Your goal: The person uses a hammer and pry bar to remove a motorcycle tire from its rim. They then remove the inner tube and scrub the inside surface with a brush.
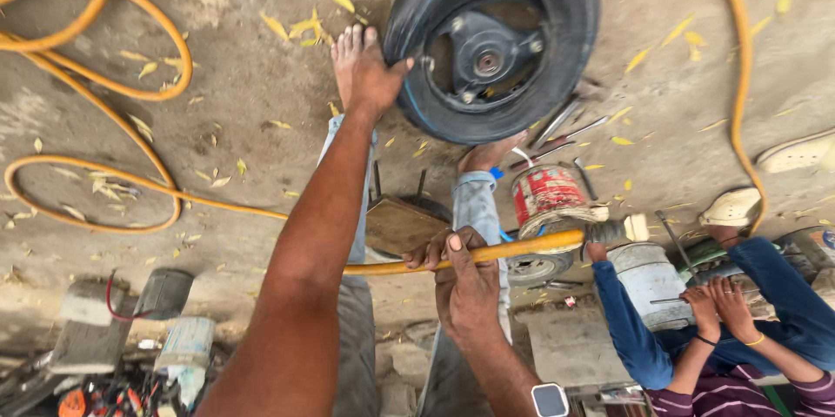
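While left hand (370, 69) steadies tyre (496, 39), right hand (461, 282) clasps hose (522, 247)

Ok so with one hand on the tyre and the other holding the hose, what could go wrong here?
The wheel stands on edge, steadied only by the left hand; it could tip or roll onto the bare feet beside it. The yellow hose in the right hand loops across the ground, so it might snag or trip someone. Loose metal tools lie close by the other foot.

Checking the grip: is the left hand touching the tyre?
Touching. The head view shows the left hand with its thumb pressed against the black tyre edge.
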